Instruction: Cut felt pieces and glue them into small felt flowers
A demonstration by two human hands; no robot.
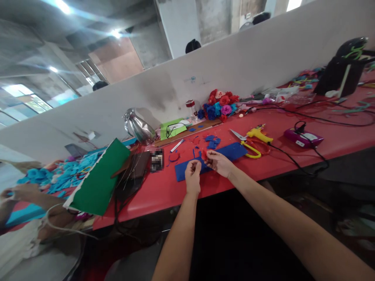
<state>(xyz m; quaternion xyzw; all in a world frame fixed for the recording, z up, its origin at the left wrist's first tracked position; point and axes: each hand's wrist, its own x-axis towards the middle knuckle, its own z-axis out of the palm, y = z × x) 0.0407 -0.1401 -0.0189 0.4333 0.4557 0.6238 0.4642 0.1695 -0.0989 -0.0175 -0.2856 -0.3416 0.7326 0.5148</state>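
Both forearms extend from the lower edge of the view toward the red surface. The left hand is curled, its grip closed with fingertips pinched together; whether it holds anything cannot be told. The right hand has its grip pinched shut on a small red piece, crumpled in outline and probably felt, held just above the near edge of the surface. Directly beneath both hands lies a flat rectangular blue sheet, matte in texture. Just beyond it are small blue offcuts and yellow-handled scissors with metal blades. A green sheet overhangs the surface edge to the left. Farther back, against the white partition, stands a cluster of red, blue and pink flowers with rolled petals.
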